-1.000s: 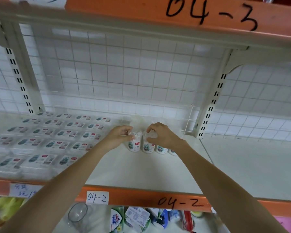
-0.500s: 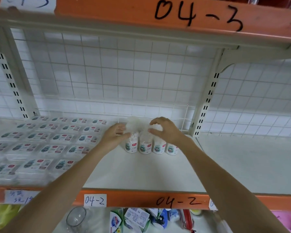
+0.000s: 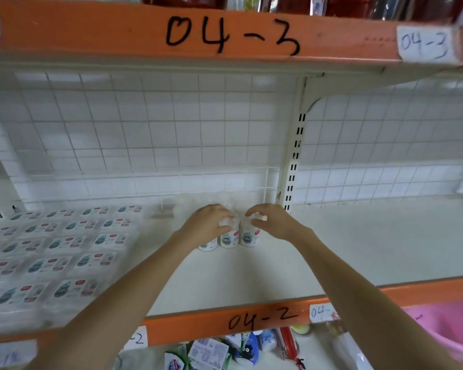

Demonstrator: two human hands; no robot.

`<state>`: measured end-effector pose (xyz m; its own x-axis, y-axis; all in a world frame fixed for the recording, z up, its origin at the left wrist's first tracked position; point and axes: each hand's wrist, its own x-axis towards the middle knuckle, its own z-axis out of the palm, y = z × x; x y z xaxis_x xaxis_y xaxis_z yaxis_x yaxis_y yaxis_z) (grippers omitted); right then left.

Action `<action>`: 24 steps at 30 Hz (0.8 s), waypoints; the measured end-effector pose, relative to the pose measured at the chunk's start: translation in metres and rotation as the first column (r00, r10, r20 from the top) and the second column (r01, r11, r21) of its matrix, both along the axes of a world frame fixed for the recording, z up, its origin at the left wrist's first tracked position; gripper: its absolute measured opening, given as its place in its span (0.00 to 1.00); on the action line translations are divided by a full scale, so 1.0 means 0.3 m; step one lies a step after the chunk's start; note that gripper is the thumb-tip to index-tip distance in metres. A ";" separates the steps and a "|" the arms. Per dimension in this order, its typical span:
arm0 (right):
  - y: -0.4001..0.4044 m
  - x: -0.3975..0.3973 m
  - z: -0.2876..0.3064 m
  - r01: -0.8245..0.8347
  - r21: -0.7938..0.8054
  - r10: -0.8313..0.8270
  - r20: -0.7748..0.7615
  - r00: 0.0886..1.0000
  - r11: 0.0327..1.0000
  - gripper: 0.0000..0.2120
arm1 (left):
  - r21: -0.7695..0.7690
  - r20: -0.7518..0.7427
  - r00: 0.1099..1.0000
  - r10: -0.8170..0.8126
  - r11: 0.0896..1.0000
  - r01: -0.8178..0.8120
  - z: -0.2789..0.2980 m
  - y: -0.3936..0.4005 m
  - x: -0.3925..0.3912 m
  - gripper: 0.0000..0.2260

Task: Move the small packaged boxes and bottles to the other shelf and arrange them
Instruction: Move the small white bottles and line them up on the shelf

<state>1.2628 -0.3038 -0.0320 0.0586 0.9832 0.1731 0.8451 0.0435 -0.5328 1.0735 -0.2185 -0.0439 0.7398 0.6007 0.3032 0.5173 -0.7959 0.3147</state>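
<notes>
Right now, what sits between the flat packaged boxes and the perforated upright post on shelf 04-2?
In the head view: small bottles, with the left hand and right hand on them.

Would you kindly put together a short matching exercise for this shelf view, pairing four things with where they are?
Things:
1. small bottles
2. flat packaged boxes
3. pink tub
4. handwritten mark 04-3

Places:
A. on the orange beam above the shelf
B. lower right, below the shelf edge
C. in rows on the left of the shelf
D. standing mid-shelf between the left hand and right hand

Pairs: 1-D, 2-C, 3-B, 4-A
</notes>
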 end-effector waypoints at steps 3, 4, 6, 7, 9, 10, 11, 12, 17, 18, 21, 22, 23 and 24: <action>-0.002 -0.003 -0.008 0.035 0.033 -0.036 0.009 0.999 0.999 0.09 | -0.025 0.013 1.000 -0.015 1.000 0.016 0.007 0.007 0.002 0.15; -0.002 -0.004 -0.009 0.048 0.046 -0.048 0.013 0.999 0.998 0.09 | -0.036 0.007 1.000 -0.027 0.999 0.027 0.009 0.009 -0.001 0.14; -0.001 -0.006 -0.014 0.071 0.062 -0.073 0.019 0.997 0.996 0.09 | -0.070 0.007 0.999 -0.041 0.997 0.041 0.012 0.015 -0.008 0.14; 0.000 -0.008 -0.018 0.080 0.069 -0.082 0.024 0.996 0.994 0.10 | -0.085 0.014 0.999 -0.046 0.995 0.047 0.012 0.017 -0.011 0.13; 0.002 -0.015 -0.025 0.096 0.078 -0.099 0.031 0.995 0.992 0.11 | -0.093 0.016 0.999 -0.048 0.994 0.050 0.012 0.016 -0.013 0.13; 0.003 -0.020 -0.028 0.101 0.085 -0.104 0.030 0.994 0.991 0.11 | -0.091 0.015 0.999 -0.047 0.995 0.048 0.012 0.016 -0.012 0.13; 0.003 -0.024 -0.030 0.104 0.092 -0.107 0.028 0.994 0.990 0.12 | -0.090 0.016 0.999 -0.045 0.995 0.046 0.011 0.016 -0.012 0.13; 0.003 -0.026 -0.030 0.104 0.097 -0.108 0.028 0.994 0.990 0.12 | -0.091 0.020 0.999 -0.045 0.995 0.047 0.011 0.015 -0.012 0.13; -0.005 -0.026 -0.025 0.098 0.079 -0.102 0.057 0.993 0.992 0.14 | -0.109 0.068 0.994 -0.085 0.990 0.092 0.029 0.012 -0.038 0.14; -0.009 -0.025 -0.023 0.090 0.070 -0.094 0.060 0.994 0.993 0.15 | -0.109 0.124 0.989 -0.075 0.990 0.089 0.039 0.018 -0.059 0.14; -0.022 -0.011 -0.017 0.080 0.067 -0.082 0.023 0.996 0.995 0.17 | -0.119 0.253 0.967 0.010 0.993 0.021 0.065 0.043 -0.166 0.12; -0.026 -0.005 -0.017 0.076 0.059 -0.076 -0.005 0.997 0.995 0.17 | -0.137 0.264 0.963 0.059 0.990 -0.023 0.067 0.049 -0.211 0.12; -0.029 -0.001 -0.019 0.067 0.045 -0.066 -0.031 0.997 0.997 0.18 | -0.168 0.275 0.954 0.118 0.983 -0.074 0.065 0.053 -0.256 0.12; -0.031 0.000 -0.023 0.054 0.035 -0.052 -0.051 0.997 0.998 0.19 | -0.212 0.298 0.938 0.179 0.970 -0.118 0.060 0.057 -0.299 0.13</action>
<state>1.2628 -0.3132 -0.0389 0.1197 0.9716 0.2044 0.8191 0.0197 -0.5734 0.9837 -0.2015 -0.0259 0.5239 0.7646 0.3754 0.4757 -0.6282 0.6156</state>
